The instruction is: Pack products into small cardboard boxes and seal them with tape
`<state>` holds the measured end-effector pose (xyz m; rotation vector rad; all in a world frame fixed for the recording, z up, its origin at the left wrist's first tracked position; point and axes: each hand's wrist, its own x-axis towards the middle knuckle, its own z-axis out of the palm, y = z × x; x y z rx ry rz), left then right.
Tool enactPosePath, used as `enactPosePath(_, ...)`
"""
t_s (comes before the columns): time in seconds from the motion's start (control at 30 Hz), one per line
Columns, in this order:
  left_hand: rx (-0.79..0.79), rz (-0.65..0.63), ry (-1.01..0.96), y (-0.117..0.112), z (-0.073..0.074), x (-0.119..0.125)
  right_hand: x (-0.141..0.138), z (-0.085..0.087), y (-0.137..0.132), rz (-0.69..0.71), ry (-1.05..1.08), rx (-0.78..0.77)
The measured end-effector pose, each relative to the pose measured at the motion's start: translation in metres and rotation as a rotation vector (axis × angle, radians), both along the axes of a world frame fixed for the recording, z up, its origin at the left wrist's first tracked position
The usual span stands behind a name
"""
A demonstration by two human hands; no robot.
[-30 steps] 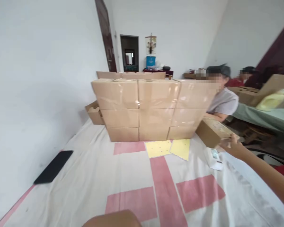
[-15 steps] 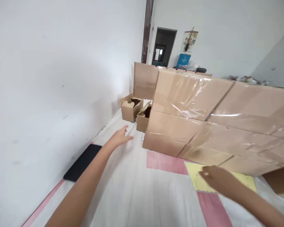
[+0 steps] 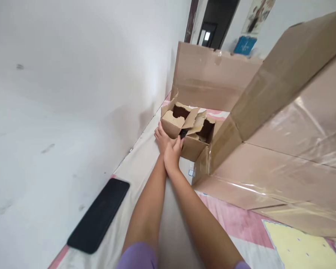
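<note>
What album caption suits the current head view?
Left hand and right hand close together at two small open cardboard boxes, a black smartphone lying by the wall.

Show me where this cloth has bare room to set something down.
Bare white cloth lies between wall, black phone and left forearm; a pink patch lies between right forearm and taped cartons. Crowded: the two open boxes, with left hand and right hand at them.

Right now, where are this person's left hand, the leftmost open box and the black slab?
Left hand (image 3: pixel 162 139), head view: back of the hand.
Leftmost open box (image 3: pixel 171 128), head view: its front wall.
Black slab (image 3: pixel 99 216), head view: middle of its top.
</note>
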<state>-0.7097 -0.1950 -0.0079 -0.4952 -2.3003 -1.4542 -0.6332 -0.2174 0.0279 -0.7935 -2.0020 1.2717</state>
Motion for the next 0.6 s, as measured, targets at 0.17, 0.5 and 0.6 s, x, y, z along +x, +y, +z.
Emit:
enactPosePath(0.17, 0.005, 0.012, -0.055, -0.008, 0.001, -0.001, -0.035, -0.002, 0.017, -0.220, -0.014, -0.094)
enactPosePath(0.5, 0.006, 0.063, -0.056, -0.007, 0.004, 0.006, -0.032, -0.005, 0.035, -0.311, 0.044, -0.004)
enactPosePath(0.6, 0.017, 0.031, 0.010, -0.004, 0.001, 0.005, -0.028, -0.002, 0.040, -0.310, 0.030, -0.028)
